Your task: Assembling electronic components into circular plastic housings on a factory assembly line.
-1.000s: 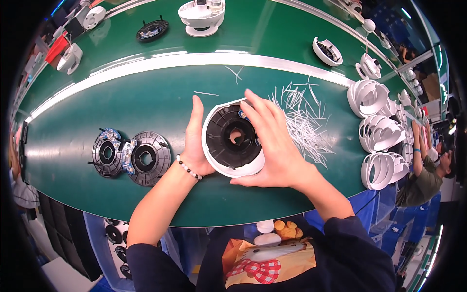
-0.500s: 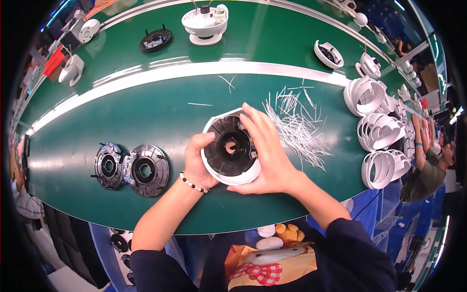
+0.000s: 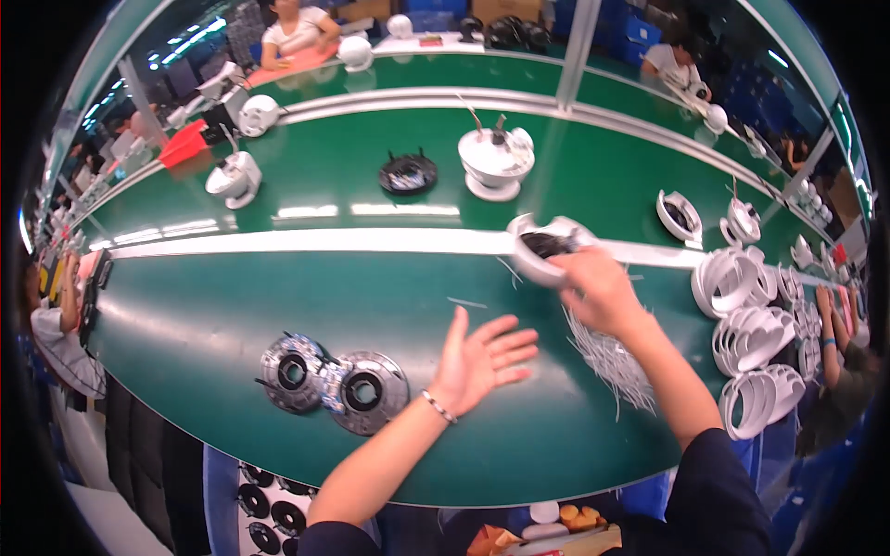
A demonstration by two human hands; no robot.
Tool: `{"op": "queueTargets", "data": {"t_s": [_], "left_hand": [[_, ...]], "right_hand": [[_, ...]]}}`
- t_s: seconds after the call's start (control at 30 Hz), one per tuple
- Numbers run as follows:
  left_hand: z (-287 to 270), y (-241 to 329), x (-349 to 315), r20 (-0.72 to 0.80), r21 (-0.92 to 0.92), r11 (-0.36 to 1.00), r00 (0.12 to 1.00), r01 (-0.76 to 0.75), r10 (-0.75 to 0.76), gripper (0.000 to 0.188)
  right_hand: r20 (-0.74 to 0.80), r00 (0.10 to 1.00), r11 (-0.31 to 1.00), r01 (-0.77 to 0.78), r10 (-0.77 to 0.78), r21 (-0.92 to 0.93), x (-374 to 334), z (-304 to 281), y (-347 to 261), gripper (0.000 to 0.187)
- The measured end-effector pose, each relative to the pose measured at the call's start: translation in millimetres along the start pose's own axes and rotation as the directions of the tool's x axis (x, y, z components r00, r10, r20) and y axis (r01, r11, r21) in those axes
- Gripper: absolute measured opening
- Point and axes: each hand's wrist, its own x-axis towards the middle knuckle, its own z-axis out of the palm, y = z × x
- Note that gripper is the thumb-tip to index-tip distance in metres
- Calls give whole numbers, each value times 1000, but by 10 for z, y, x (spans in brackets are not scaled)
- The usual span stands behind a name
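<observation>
My right hand (image 3: 601, 289) is closed on the rim of a white ring-shaped housing (image 3: 536, 267) with a black part inside. It holds the housing tilted above the metal strip at the bench's far edge. My left hand (image 3: 482, 363), a beaded bracelet at its wrist, is open over the green bench with its fingers spread and nothing in them. Left of it lie two black discs with circuit boards, a smaller disc (image 3: 293, 372) and a larger disc (image 3: 378, 408), touching each other. Thin white strips (image 3: 607, 366) lie in a heap below my right hand.
Stacked white rings (image 3: 742, 408) stand at the right edge. On the green conveyor (image 3: 324, 167) beyond sit a white domed unit (image 3: 496, 162), a black disc (image 3: 408, 173) and a white-rimmed part (image 3: 680, 216). Other people work across the line and at both sides.
My left hand has let go of the white housing and spread its fingers. My right hand has carried the housing away from me, toward the conveyor. The view has tilted up.
</observation>
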Motion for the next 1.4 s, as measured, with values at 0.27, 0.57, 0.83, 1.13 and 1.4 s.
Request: {"op": "queueTargets", "data": {"t_s": [0.27, 0.57, 0.83, 1.13, 1.4], "left_hand": [[-20, -49, 90, 84, 105, 994, 996, -6, -3, 52], [-71, -121, 61, -29, 591, 781, 962, -203, 272, 31], [28, -171, 4, 123, 804, 434, 827, -407, 548, 43], [-88, -197, 69, 104, 598, 639, 837, -485, 538, 30], [-122, -210, 31, 200, 820, 460, 923, -341, 329, 36]], "right_hand": [[-45, 954, 890, -294, 297, -349, -113, 223, 1470, 33], [-249, 960, 891, -220, 126, -396, 668, -118, 1102, 26], [147, 980, 975, 158, -136, -155, 1520, 1381, 420, 43], [115, 988, 963, -65, 98, -263, 1568, 1953, 574, 12], [123, 971, 977, -193, 203, -85, 1304, 1556, 665, 37]]}}
